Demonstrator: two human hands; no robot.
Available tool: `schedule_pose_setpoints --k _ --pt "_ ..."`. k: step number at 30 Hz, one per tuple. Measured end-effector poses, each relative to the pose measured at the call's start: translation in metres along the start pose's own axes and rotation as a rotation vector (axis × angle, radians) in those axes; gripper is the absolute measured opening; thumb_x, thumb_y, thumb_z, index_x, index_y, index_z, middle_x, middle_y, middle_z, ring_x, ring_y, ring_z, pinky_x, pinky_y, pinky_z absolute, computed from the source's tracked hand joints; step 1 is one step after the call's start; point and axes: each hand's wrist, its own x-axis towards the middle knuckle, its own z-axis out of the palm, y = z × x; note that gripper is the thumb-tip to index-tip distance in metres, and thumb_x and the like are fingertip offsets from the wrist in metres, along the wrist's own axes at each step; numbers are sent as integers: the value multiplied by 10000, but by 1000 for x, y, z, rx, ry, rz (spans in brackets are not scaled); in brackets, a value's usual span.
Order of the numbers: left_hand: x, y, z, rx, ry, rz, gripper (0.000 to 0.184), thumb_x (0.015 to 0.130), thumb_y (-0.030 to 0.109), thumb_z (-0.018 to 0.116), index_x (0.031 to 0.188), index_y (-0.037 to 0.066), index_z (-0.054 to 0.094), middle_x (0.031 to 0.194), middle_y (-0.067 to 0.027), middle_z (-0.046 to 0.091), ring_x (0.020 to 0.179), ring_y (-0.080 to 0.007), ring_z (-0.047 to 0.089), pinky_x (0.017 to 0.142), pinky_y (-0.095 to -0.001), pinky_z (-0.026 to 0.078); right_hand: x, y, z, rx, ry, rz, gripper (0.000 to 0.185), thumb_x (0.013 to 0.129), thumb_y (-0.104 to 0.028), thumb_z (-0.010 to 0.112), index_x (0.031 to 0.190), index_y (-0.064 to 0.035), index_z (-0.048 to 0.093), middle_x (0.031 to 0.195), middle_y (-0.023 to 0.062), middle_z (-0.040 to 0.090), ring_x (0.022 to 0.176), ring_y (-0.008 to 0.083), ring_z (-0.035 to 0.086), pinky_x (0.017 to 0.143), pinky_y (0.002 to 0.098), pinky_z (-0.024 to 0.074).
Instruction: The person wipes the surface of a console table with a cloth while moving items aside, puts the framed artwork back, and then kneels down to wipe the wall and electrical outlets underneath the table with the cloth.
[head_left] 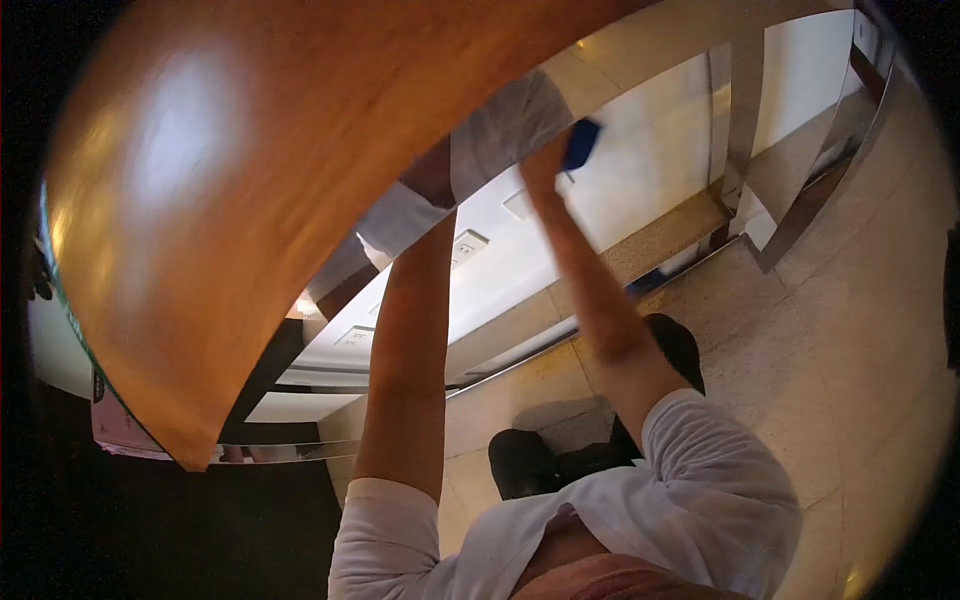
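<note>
My right hand (546, 168) is raised near the shiny edge of the wooden surface, blurred, closed on a dark blue object (582, 145) that looks like a cloth. A pale wall panel lies behind it. My left forearm runs up to the reflective edge strip (405, 215) of the wooden surface (270, 160). Beyond that strip the left hand is hidden, so what it touches cannot be made out.
Wall sockets (468, 247) show between my arms, with another socket plate (355, 337) lower left. A pink box (120, 425) sits beneath the wooden surface at the left. Mirrored panels (800, 150) stand at the upper right, above the tiled floor (790, 350).
</note>
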Motion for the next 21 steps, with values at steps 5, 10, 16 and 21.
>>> schedule_pose_setpoints --k 5,10,16,21 --pt "-23 -30 19 299 -1157 -28 686 879 534 560 1400 111 413 1312 -257 475 1256 -438 424 1005 -615 327 -108 -22 21 261 -348 -448 497 844 -96 504 1341 -99 480 1262 207 469 1308 470 318 1053 660 240" --pt "-63 23 -25 203 -464 -239 908 845 508 625 1521 193 106 1466 -271 255 1314 -488 309 908 -804 232 -13 88 39 88 -46 -182 544 898 -139 432 1432 -61 360 1383 286 392 1317 499 304 1092 572 251" --pt "-66 36 -35 311 -677 -214 993 812 518 644 1528 227 21 1462 -261 259 1345 -472 258 957 -794 190 62 68 22 225 155 -43 625 787 -19 516 1391 35 360 1416 342 309 1337 527 243 1132 554 173" --pt "-83 25 -24 144 -462 -219 999 806 544 634 1527 239 12 1472 -268 245 1346 -476 259 969 -785 190 69 46 28 254 -190 -557 555 793 -15 511 1336 -132 511 1457 186 356 1375 450 247 1111 568 223"
